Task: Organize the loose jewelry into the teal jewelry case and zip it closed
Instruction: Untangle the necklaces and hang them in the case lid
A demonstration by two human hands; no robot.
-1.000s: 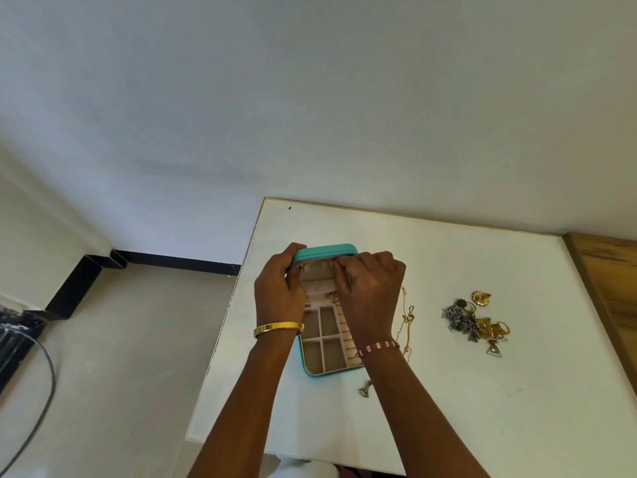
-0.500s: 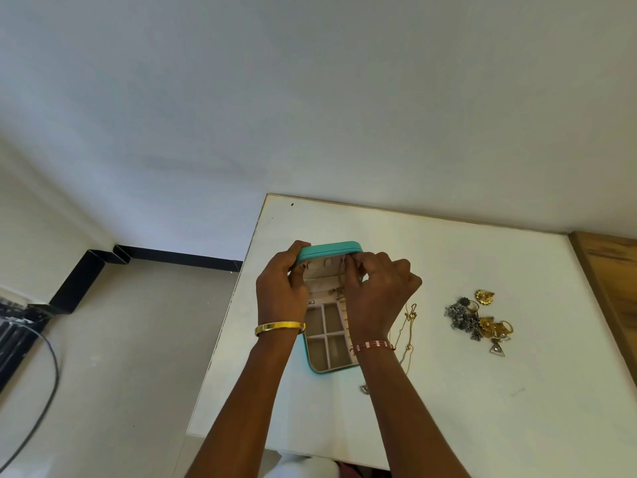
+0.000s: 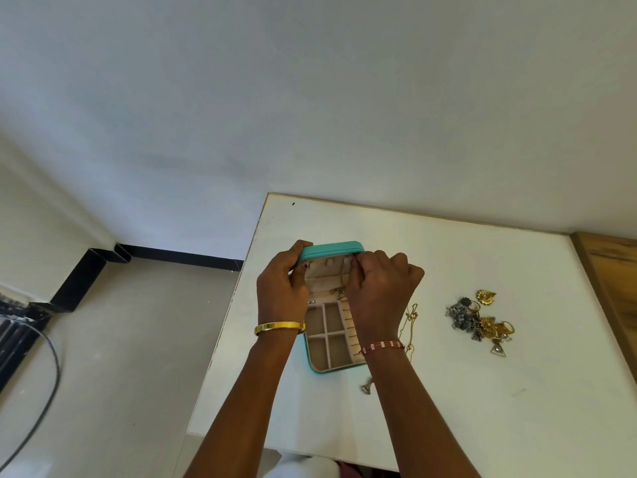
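The teal jewelry case (image 3: 331,248) stands open on the white table (image 3: 465,391), its lid upright and its beige compartments (image 3: 327,336) showing. My left hand (image 3: 281,288) grips the lid's left edge. My right hand (image 3: 377,293) pinches a thin gold chain (image 3: 341,288) at the hooks inside the lid's top right; the chain hangs down into the case. Another gold chain (image 3: 410,322) lies right of the case. A pile of loose gold and grey jewelry (image 3: 479,319) sits further right. A small silver pendant (image 3: 367,388) lies by the case's near corner.
The table's left edge (image 3: 224,326) runs close beside the case, with bare floor below. A wooden surface (image 3: 610,277) borders the table on the right. A black cable (image 3: 38,401) lies on the floor at far left.
My right hand has shifted slightly up and right along the lid's inner top, working the chain at the hooks. The left hand keeps its hold on the lid.
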